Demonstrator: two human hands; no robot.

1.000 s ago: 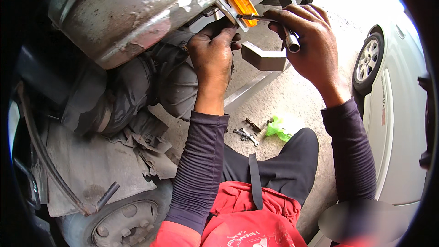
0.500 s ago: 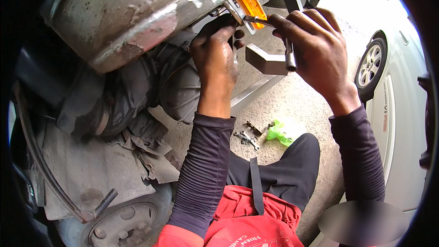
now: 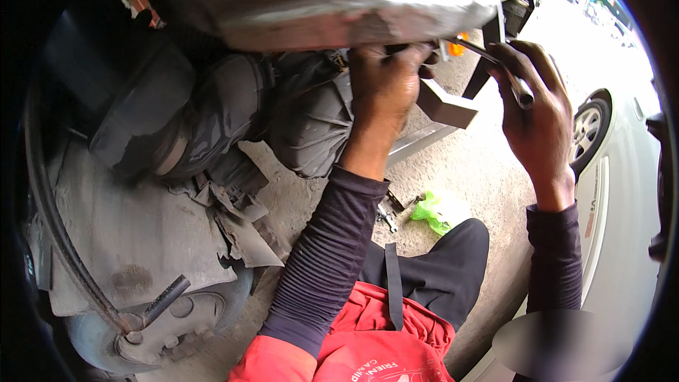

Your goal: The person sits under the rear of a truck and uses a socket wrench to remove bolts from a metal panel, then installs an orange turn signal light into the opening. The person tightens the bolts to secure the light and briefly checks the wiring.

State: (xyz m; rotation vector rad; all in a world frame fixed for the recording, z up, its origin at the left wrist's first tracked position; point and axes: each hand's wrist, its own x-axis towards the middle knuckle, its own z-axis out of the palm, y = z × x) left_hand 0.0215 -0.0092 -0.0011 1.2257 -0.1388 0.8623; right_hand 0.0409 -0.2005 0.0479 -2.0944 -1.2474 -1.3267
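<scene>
My right hand [image 3: 534, 110] is wrapped round a metal socket wrench [image 3: 521, 89], whose thin shaft slants up and left toward the bumper's lower edge. Beyond the shaft's far end shows a small part of an orange lamp [image 3: 458, 45]. My left hand [image 3: 385, 88] reaches up under the worn silver bumper [image 3: 311, 21], fingers curled. The bumper hides its fingertips, so whatever they grip cannot be made out. Just right of that hand is an angled metal bracket [image 3: 445, 105].
Dark ribbed ducting [image 3: 311, 127] and a wheel [image 3: 170, 325] lie to the left. On the ground are several small tools [image 3: 387, 216] beside a green plastic bag [image 3: 437, 211]. A pale car [image 3: 622, 205] stands close on the right.
The view has shifted, and the bumper now covers most of the orange lamp. My left hand has gone further under the bumper edge. My right hand still holds the wrench, turned differently.
</scene>
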